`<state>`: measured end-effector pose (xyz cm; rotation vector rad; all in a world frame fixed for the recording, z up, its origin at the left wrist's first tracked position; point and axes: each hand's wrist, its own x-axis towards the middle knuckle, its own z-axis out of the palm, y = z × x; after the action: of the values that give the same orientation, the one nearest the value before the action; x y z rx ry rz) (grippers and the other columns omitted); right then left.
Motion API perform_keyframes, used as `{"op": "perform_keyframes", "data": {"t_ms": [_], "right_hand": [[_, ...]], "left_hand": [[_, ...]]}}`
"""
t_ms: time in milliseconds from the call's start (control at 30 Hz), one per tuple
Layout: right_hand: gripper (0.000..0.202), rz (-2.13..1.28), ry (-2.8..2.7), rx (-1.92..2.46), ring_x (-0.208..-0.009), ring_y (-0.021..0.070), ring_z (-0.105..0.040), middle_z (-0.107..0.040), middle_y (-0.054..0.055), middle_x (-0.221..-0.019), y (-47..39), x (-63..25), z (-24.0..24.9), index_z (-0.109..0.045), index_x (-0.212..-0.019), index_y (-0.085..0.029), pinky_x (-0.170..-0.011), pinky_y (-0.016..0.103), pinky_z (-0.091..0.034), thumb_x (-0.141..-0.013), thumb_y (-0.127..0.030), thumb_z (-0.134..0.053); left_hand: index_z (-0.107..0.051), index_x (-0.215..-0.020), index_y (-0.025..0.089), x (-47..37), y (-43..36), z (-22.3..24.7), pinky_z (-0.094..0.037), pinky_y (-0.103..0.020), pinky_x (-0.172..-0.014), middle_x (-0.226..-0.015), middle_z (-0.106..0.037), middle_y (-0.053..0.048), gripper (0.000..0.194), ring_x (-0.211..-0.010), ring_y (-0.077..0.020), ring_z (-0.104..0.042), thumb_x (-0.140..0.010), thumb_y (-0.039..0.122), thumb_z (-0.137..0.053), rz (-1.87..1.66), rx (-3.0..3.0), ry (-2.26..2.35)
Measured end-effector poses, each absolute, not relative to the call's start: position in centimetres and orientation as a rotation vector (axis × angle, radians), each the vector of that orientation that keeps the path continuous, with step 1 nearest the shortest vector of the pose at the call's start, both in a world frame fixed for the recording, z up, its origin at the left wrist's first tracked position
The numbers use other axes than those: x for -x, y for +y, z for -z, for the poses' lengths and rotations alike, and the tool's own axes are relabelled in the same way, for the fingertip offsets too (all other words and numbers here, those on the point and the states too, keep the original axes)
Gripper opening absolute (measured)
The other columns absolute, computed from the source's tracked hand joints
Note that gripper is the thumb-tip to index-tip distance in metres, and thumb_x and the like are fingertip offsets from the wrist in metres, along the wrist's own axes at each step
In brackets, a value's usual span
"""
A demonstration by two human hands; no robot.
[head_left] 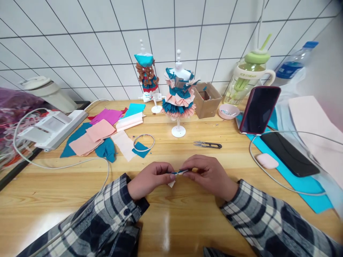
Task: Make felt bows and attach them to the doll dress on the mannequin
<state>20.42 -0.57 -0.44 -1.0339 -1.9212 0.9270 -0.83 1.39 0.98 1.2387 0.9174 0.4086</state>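
Between my two hands is a small gathered piece of teal and pale pink crepe paper point(172, 183), pinched at both ends. The fingertips of my left hand point(153, 178) close on its left part, where a pale tip hangs below the thumb. My right hand point(209, 175) pinches the other end, with much of the piece hidden behind its fingers. Beyond them stands a small white mannequin dressed in ruffled teal and pink paper point(179, 95). Black thread snips point(207, 145) lie just past my right hand. A metal ring point(144, 142) rests partly over a teal paper scrap point(140, 150).
Crepe paper sheets point(88, 141) lie at the left near a white power strip point(57, 130). Behind are a second dressed mannequin point(147, 76), a cardboard box point(207, 103) and a pink bowl point(228, 112). A phone point(259, 110) and a bottle point(246, 78) stand right; a cable crosses my left sleeve.
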Motion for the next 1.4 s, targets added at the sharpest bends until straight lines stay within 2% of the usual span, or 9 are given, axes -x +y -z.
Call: {"op": "perform_keyframes", "data": {"t_ms": [133, 233, 333, 533, 833, 1100, 1267, 1333, 1400], "right_hand": [[0.013, -1.009, -1.814, 1.159, -0.070, 0.0139, -0.065, -0.071, 0.001, -0.079, -0.6, -20.5, 0.4, -0.071, -0.090, -0.025, -0.056, 0.022, -0.051, -0.079, -0.027, -0.065], [0.010, -0.947, -1.769, 1.233, -0.067, 0.0137, -0.065, -0.071, -0.001, -0.076, -0.6, -20.5, 0.4, -0.071, -0.086, -0.025, -0.056, 0.023, -0.052, -0.078, -0.028, -0.067], [0.008, -0.814, -1.871, 1.189, -0.071, 0.0138, -0.065, -0.072, -0.001, -0.080, -0.7, -20.5, 0.2, -0.070, -0.086, -0.026, -0.063, 0.025, -0.052, -0.081, -0.026, -0.065], [0.006, -0.802, -1.785, 1.245, -0.067, 0.0127, -0.064, -0.070, -0.002, -0.078, -0.7, -20.8, 0.3, -0.066, -0.087, -0.025, -0.059, 0.024, -0.051, -0.082, -0.026, -0.062], [0.008, -0.741, -1.920, 1.162, -0.072, 0.0125, -0.058, -0.065, -0.001, -0.079, -0.2, -21.0, 0.9, -0.065, -0.080, -0.022, -0.063, 0.024, -0.044, -0.081, -0.015, -0.062], [0.001, -0.731, -2.060, 1.141, -0.072, 0.0129, -0.055, -0.062, 0.000, -0.079, -0.1, -21.1, 1.0, -0.061, -0.083, -0.021, -0.065, 0.025, -0.043, -0.083, -0.021, -0.061], [0.019, -0.260, -2.098, 1.284, -0.097, 0.0207, -0.053, -0.062, 0.006, -0.100, 1.6, -23.4, 0.7, -0.062, -0.101, -0.021, -0.088, 0.037, -0.040, -0.086, -0.030, -0.056], [0.026, -0.075, -2.064, 1.530, -0.104, 0.0259, -0.049, -0.059, 0.009, -0.109, 2.5, -24.5, 1.2, -0.060, -0.109, -0.021, -0.089, 0.042, -0.037, -0.086, -0.031, -0.055], [0.022, -0.025, -2.078, 1.692, -0.103, 0.0276, -0.049, -0.058, 0.010, -0.108, 3.2, -25.4, 2.0, -0.060, -0.105, -0.020, -0.086, 0.042, -0.037, -0.085, -0.028, -0.056]], "left_hand": [[-0.064, -0.073, 0.014, 1.2, 1.3, -0.9, -0.044, -0.025, -0.064, -0.065, -0.062, -0.002, 0.022, -0.064, -0.0142, -0.055, -0.077, 0.036, -0.064, -0.402, -1.317, 0.924], [-0.067, -0.105, 0.017, 1.4, 1.1, -1.4, -0.046, -0.033, -0.082, -0.096, -0.065, -0.010, 0.032, -0.091, -0.0232, -0.059, -0.080, 0.036, -0.060, -0.620, -1.599, 1.029], [-0.057, -0.126, 0.023, 1.2, 1.2, -2.1, -0.034, -0.041, -0.102, -0.123, -0.055, -0.012, 0.049, -0.117, -0.0287, -0.046, -0.077, 0.031, -0.064, -0.825, -2.023, 1.068], [-0.070, -0.098, 0.028, -0.4, 2.6, -2.3, -0.032, -0.043, -0.100, -0.107, -0.064, -0.008, 0.021, -0.114, -0.0278, -0.048, -0.079, 0.025, -0.063, -0.699, -2.446, 0.901], [-0.064, -0.106, 0.023, -0.6, 2.9, -1.3, -0.034, -0.046, -0.098, -0.105, -0.063, -0.009, 0.030, -0.109, -0.0271, -0.050, -0.078, 0.032, -0.063, -0.605, -2.546, 0.868], [-0.066, -0.093, 0.025, -0.6, 2.9, -0.4, -0.028, -0.045, -0.103, -0.093, -0.069, -0.001, 0.011, -0.105, -0.0209, -0.055, -0.085, 0.024, -0.058, -0.641, -2.654, 0.855], [-0.067, -0.088, 0.019, -0.6, 3.4, 0.0, -0.043, -0.035, -0.087, -0.086, -0.068, -0.005, 0.010, -0.091, -0.0179, -0.058, -0.084, 0.020, -0.059, -0.804, -2.389, 0.871], [-0.068, -0.085, 0.017, -0.7, 3.4, 0.0, -0.045, -0.032, -0.081, -0.084, -0.067, -0.007, 0.010, -0.086, -0.0174, -0.059, -0.083, 0.022, -0.060, -0.852, -2.240, 0.914], [-0.069, -0.082, 0.017, -0.7, 3.3, 0.0, -0.046, -0.031, -0.079, -0.084, -0.067, -0.007, 0.011, -0.084, -0.0174, -0.060, -0.082, 0.024, -0.061, -0.867, -2.096, 0.966]]}}
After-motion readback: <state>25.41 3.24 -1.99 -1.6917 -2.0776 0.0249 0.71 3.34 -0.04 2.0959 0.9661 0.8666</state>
